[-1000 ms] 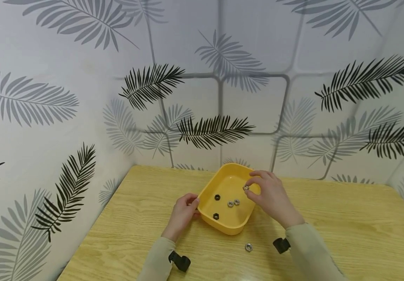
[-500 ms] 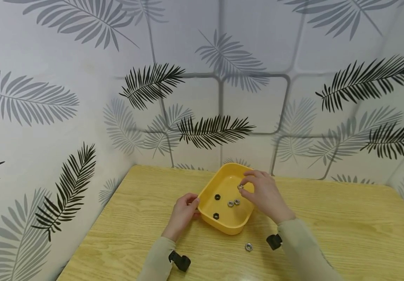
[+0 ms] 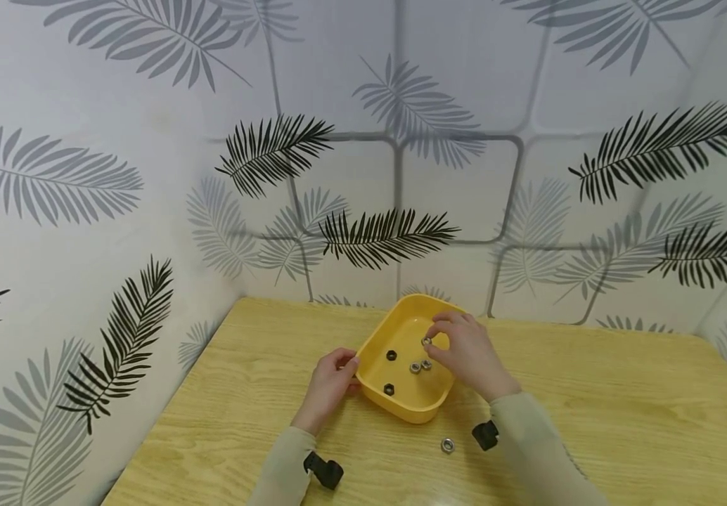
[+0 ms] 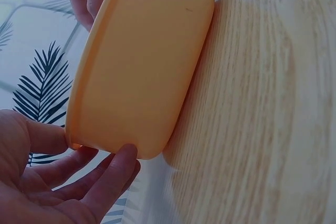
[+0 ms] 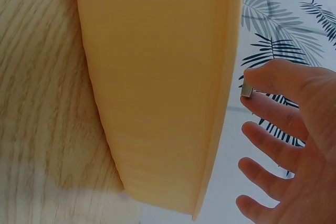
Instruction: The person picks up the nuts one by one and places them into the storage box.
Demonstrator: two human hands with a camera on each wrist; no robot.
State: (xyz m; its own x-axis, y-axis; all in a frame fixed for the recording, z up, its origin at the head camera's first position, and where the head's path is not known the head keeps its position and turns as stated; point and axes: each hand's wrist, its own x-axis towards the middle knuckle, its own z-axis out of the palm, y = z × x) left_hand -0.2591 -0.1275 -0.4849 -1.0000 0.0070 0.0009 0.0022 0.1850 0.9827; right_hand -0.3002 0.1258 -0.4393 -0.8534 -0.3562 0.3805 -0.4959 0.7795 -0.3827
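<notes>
The left hand point(image 3: 328, 383) gripped the near-left rim of the yellow tray point(image 3: 377, 344) on the wooden table point(image 3: 623, 407), while the right hand point(image 3: 467, 355) pinched a silver nut point(image 3: 427, 341) between thumb and forefinger above the tray's inside.

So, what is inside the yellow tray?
The yellow tray holds two black nuts and two silver nuts. The right hand pinches another silver nut above it and covers the far right corner.
</notes>
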